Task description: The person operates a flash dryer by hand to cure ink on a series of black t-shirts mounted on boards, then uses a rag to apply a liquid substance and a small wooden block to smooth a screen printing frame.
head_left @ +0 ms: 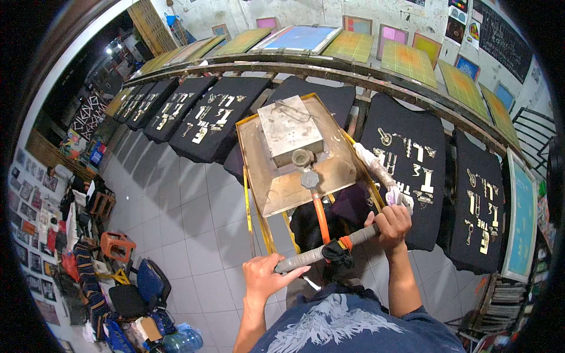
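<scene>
Both my hands are on the grey wrapped handlebar (312,257) of a wheeled-looking metal frame. My left hand (263,281) rests around its left end, thumb stretched along the bar. Closed round the right end is my right hand (393,227). Ahead of the bar is a metal tray (271,197) with yellow edges, carrying a boxy metal heater (291,126). A valve with a grey knob (309,179) joins an orange hose (321,217), which runs down toward the bar. A black cloth (338,254) is tied at the bar's middle. A whitish wrapped piece (376,167) lies along the tray's right edge.
Black printed shirts (215,115) lie in a row on boards, left of the tray, with more printed shirts (406,159) to its right. Behind them, screen frames (300,39) line a long rail. A red stool (118,246) and chair (150,279) stand at the left on tiled floor.
</scene>
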{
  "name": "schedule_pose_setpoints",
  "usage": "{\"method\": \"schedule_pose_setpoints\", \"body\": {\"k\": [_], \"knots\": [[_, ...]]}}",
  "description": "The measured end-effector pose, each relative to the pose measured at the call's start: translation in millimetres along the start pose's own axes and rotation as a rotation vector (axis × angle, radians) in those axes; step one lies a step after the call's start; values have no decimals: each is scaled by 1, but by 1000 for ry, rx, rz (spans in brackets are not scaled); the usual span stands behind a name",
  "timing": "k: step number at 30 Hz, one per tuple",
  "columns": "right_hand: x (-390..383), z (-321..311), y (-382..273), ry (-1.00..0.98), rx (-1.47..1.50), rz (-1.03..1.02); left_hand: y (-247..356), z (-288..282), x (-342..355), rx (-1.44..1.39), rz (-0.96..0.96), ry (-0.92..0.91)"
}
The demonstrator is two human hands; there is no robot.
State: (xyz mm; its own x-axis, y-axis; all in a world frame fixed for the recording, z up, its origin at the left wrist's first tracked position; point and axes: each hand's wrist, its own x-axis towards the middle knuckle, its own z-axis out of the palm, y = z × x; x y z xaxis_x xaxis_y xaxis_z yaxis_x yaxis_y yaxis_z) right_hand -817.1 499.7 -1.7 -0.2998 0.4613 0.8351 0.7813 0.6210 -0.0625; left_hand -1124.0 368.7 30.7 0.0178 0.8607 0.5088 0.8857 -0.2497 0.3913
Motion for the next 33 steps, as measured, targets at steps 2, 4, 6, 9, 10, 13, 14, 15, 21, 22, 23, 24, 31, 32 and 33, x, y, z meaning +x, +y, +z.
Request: {"method": "schedule_pose_setpoints", "body": {"k": [2, 4, 6, 9, 10, 13, 14, 15, 21, 22, 23, 24, 31, 32, 33], "knots": [[0, 0, 0, 9, 1, 0, -1, 1, -1, -14, 0, 5], [-2, 1, 1, 13, 3, -1, -1, 1, 0, -27, -12, -4], [-3, 1, 2, 8, -1, 2, 1, 0, 1, -18, -11, -6], [-4, 1, 2, 7, -6, 7, 2, -2, 2, -6, -11, -14], [-5, 1, 2, 9, -8, 8, 3, -2, 2, -3, -11, -18], [-6, 1, 2, -2, -6, 12, 4, -3, 3, 1, -12, -20], [-5, 1, 2, -2, -2, 9, 4, -3, 2, -2, -13, -16], [-5, 1, 2, -1, 1, 6, 3, -2, 2, -4, -13, -12], [-6, 2, 3, 1, 1, 5, 3, -3, 3, 14, 6, -11], [-6, 2, 3, 2, 1, 8, 2, -3, 3, 17, 6, -17], [-6, 2, 3, 1, 0, 9, 2, -3, 3, 15, 5, -13], [-4, 1, 1, 0, -2, 10, 3, -3, 3, 12, 3, -9], [-1, 0, 0, 10, -19, 20, -1, 1, -1, -9, -2, -5], [-1, 0, 0, 13, -16, 18, -1, 0, -1, -11, -4, -5], [-1, 1, 0, 16, -12, 17, 0, 0, 0, -14, -7, -5]]}}
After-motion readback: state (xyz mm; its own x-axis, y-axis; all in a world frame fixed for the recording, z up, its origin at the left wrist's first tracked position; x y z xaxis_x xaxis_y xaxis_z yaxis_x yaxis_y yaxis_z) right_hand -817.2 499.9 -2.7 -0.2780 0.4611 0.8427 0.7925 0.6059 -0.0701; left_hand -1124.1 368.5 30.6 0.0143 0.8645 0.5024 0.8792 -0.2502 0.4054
